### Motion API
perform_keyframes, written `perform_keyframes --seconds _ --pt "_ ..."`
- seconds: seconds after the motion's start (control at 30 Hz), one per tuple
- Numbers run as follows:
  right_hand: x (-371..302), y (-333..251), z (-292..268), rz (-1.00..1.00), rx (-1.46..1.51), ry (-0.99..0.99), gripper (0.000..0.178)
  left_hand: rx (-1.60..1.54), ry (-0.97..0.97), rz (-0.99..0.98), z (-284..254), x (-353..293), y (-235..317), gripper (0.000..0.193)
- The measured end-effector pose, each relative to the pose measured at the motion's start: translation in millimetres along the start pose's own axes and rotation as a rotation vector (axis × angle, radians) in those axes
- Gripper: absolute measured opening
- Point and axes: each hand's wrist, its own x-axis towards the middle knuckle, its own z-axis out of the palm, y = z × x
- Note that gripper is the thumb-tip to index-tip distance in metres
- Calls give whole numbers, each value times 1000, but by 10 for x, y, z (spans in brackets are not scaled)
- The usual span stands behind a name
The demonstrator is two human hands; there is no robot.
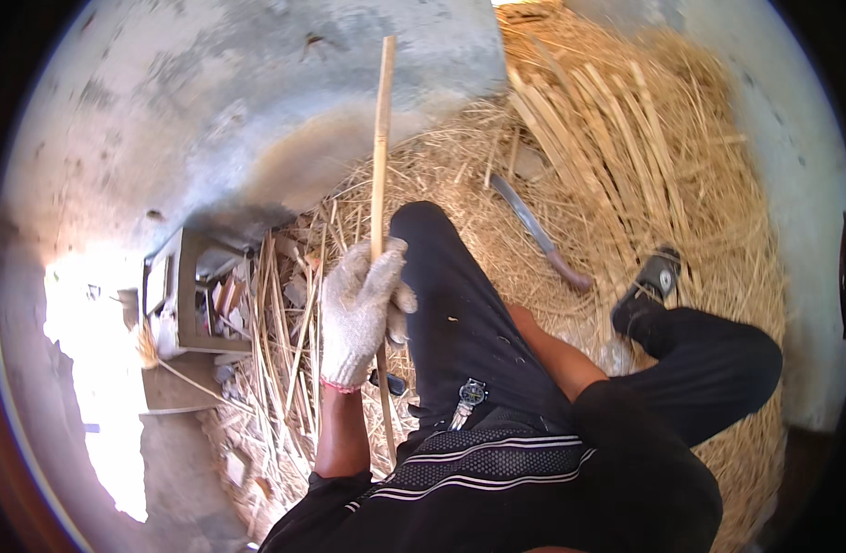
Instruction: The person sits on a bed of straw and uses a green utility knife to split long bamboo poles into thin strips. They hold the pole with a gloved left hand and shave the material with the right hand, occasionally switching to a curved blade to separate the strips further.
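Note:
My left hand (pixel 357 300), in a pale knitted work glove, is closed around a long, narrow bamboo strip (pixel 381 166). The strip stands nearly upright beside my bent left knee (pixel 428 240); its top rises well above the glove and its lower end runs down past my wrist. My right forearm (pixel 561 355) reaches in behind my left thigh, which hides the right hand. On the straw beyond my knee lies a long knife (pixel 529 217) with a slightly curved blade and a brown handle, apart from both hands.
Split bamboo strips (pixel 616 138) lie piled on straw (pixel 718 184) at the back right. More thin strips (pixel 280 341) lie to my left, near a frame-like box (pixel 188 295) with rubble. A wall (pixel 257 101) stands ahead. A watch (pixel 472 393) is at my lap.

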Motion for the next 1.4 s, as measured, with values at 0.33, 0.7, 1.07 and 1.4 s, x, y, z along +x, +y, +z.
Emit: perform_keyframes --seconds 0.33,0.7,1.07,1.4 --pt "41 -410 -451 -24 -145 -127 32 -120 85 32 -352 -213 -173 40" --pt "-527 -1980 -3499 -418 -263 375 49 -562 -260 107 -241 -352 -164 33" --pt "-2105 -2489 -3190 -760 738 352 41 -1054 -803 -254 -30 -793 -341 49" --pt "-2146 -2285 -3236 -1097 -103 1055 14 -508 -411 -85 7 -1213 -164 41"
